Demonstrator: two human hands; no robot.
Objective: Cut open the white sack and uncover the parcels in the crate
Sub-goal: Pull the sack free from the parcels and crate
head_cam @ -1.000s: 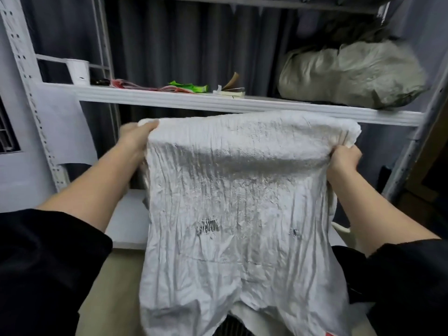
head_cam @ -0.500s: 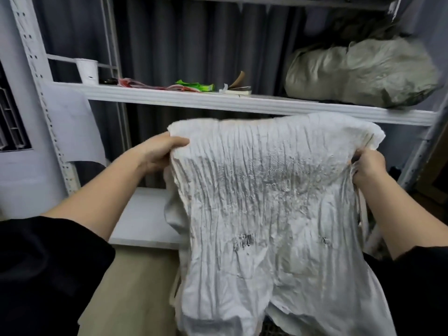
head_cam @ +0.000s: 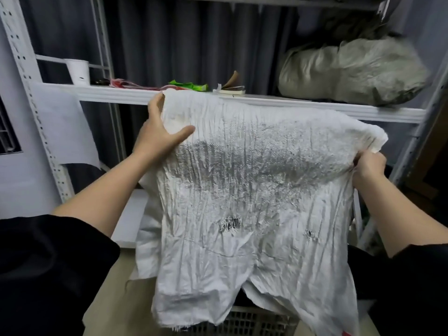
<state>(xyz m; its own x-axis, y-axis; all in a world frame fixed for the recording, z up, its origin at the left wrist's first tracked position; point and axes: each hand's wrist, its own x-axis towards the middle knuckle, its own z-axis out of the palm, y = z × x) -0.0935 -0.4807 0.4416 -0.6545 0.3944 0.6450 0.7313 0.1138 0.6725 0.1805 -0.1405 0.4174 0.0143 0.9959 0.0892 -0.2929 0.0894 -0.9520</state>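
Head view: the white sack (head_cam: pixel 254 202) is held up in the air in front of the person, between the metal shelf (head_cam: pixel 278 103) at the far side and the crate (head_cam: pixel 244 322) at the near bottom edge. The left hand (head_cam: pixel 160 134) grasps the far left corner of the sack: the thumb lies over the front of the fabric and the fingers curl around the edge behind it. The right hand (head_cam: pixel 369 166) is clenched on a bunch of fabric at the far right corner.

The sack hangs as a wide, crumpled sheet. Its long axis runs from the held top edge down toward the crate, and the top edge slopes, higher on the left and lower on the right. The ragged bottom edge, with a split in the middle, points down and hangs just above the crate. Two small worn holes show in the lower half.

In my judgement the cutting is already done, and the step in hand is lifting the emptied sack away from the crate. Whether parcels are in the crate I cannot tell, because the sack covers nearly all of it; only a piece of grid wall and some dark material show. The next move calls for carrying the sack aside, clear of the crate, with both hands keeping their hold so that the loose bottom does not drag over the contents.
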